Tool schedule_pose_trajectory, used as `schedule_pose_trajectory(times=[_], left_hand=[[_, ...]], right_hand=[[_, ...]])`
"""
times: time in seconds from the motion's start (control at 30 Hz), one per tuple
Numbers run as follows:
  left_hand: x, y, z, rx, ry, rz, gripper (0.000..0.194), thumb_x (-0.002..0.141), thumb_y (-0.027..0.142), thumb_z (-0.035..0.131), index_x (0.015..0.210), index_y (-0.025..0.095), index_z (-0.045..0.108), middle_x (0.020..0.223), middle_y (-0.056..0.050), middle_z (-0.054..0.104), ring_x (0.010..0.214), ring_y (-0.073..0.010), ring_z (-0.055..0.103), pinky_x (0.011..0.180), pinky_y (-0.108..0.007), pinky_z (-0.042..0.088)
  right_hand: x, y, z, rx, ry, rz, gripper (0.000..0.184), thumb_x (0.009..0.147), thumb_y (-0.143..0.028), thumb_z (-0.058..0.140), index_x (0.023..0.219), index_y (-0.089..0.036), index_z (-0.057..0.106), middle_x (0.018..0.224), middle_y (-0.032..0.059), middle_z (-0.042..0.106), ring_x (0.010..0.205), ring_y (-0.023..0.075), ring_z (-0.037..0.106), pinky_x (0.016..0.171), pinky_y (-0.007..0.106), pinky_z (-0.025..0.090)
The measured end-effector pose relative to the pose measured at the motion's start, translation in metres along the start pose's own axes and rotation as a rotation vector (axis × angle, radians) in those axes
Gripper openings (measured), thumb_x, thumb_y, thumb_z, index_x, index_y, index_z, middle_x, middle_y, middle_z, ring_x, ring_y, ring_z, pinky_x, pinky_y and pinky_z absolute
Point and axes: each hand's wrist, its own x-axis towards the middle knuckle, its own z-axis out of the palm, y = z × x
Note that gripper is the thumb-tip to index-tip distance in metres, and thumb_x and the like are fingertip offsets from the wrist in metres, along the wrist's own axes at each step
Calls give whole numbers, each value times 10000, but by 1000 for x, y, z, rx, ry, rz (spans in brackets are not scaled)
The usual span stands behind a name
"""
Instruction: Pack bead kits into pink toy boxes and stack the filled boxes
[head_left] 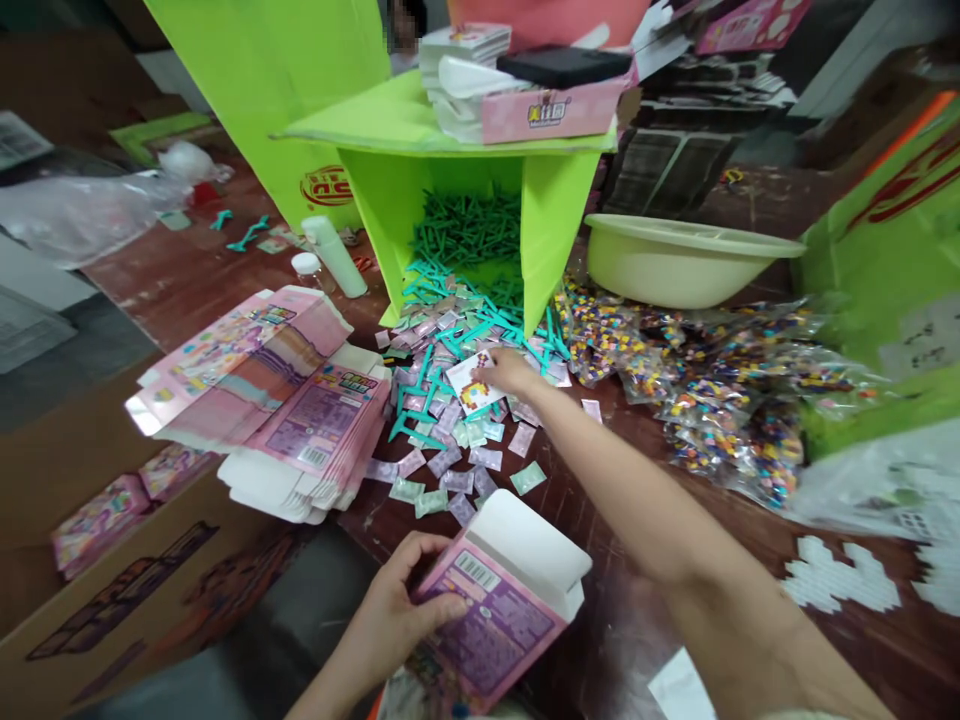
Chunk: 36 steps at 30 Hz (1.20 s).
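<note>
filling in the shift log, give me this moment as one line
left hand: holds pink-purple box, white flap open | right hand: holds printed card by loose sachets | left side: stacked flat cartons

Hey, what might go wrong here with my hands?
The box in your left hand has its flap open; anything inside might spill. The card in your right hand is beside loose packets, which could get dragged along. The flat boxes seem to overhang the table and might slide off.

The box (499, 630) is glossy card, the basin (675, 268) smooth plastic, the tabletop (180, 285) perhaps polished wood.
</note>
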Motion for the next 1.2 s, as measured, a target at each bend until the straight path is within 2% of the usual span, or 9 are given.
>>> schedule_pose_trajectory(times=[0.2,0.4,0.57,0.67,0.8,0.9,0.97,1.07,1.2], left_hand=[[0,-9,-7,-110,103,-27,522,732,409,922,1147,199,684,1026,-66,771,937,-241,704,842,-320,540],[24,5,3,-224,118,-17,522,709,424,932,1056,197,614,994,-76,779,897,-241,726,784,-326,575],[58,14,43,-181,-72,11,600,661,402,947,1112,199,607,985,-63,779,888,-251,728,757,-328,597],[74,5,60,-182,-117,-15,664,641,428,960,1154,210,601,990,-57,789,857,-258,736,741,-340,619],[81,-4,77,-189,-64,-13,691,623,469,969,1168,228,619,967,-33,797,792,-243,733,685,-315,629],[76,0,91,-198,-49,-22,714,615,502,975,1171,231,619,944,-28,793,759,-235,726,662,-312,631],[73,5,100,-209,-43,-31,733,605,513,981,1177,231,620,962,-34,793,766,-236,728,665,-316,636],[71,9,107,-185,-7,-39,736,578,523,992,1154,237,635,965,-28,795,771,-240,729,660,-318,639],[72,8,110,-173,-7,-84,792,560,506,1005,1197,244,614,955,-35,797,763,-261,735,655,-355,645]], right_hand=[[-7,-9,-1,15,130,77,194,943,-146,629,1131,-165,671,1130,126,732,1070,268,677,914,367,504],[-125,11,-51,127,138,-235,150,948,-308,712,1035,-205,644,913,4,714,839,181,664,747,265,458],[-216,11,-40,-15,-4,-263,208,952,-174,688,1153,-220,661,1016,50,769,902,218,727,754,283,491],[-250,43,-41,129,209,-260,351,985,-338,717,1305,-234,615,1245,80,736,1104,235,715,934,340,550],[-301,137,-47,-18,613,263,477,1031,-492,615,1387,-176,579,1368,192,663,1296,335,625,1116,505,491],[-333,206,-29,-230,616,839,712,999,-546,617,1489,-49,471,1504,370,475,1428,531,451,1099,711,417],[-347,234,-9,-195,534,980,828,967,-552,657,1554,-38,380,1510,391,439,1423,559,444,1064,731,435],[-363,249,14,-58,533,847,920,911,-380,716,1649,-131,227,1541,292,418,1440,421,493,1143,573,466],[-364,248,8,84,724,441,1065,881,-277,642,1703,-257,-34,1666,208,197,1588,347,280,1260,537,351]])
